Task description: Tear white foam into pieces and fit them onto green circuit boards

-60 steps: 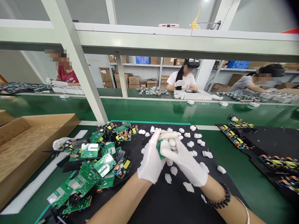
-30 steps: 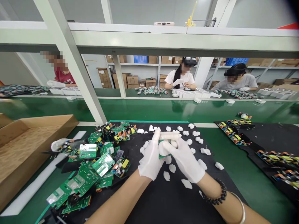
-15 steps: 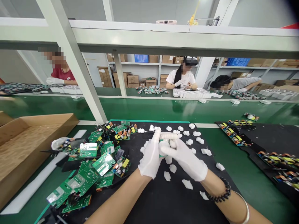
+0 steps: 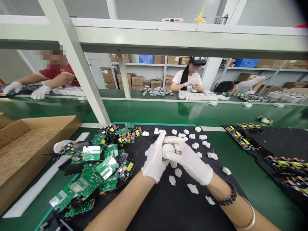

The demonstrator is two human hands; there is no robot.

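My left hand, in a white glove, is closed around a small green circuit board above the black mat. My right hand, gloved too, grips the board from the other side, its thumb lying across a white putty lump pressed on the board. Most of the board is hidden behind the fingers. Beyond and to the right, several loose white putty lumps are spread over the mat. Left of my hands lies a heap of circuit boards, some showing yellow and orange components.
A cardboard box stands at the left beside a white foam strip. Rows of boards sit on another black mat at right. A slanted metal post rises ahead. Co-workers sit across the green bench.
My hands stay nearly in place on the board, with the thumbs shifted slightly over the white lump. Across the bench, the person at left has stretched both arms out to the left.
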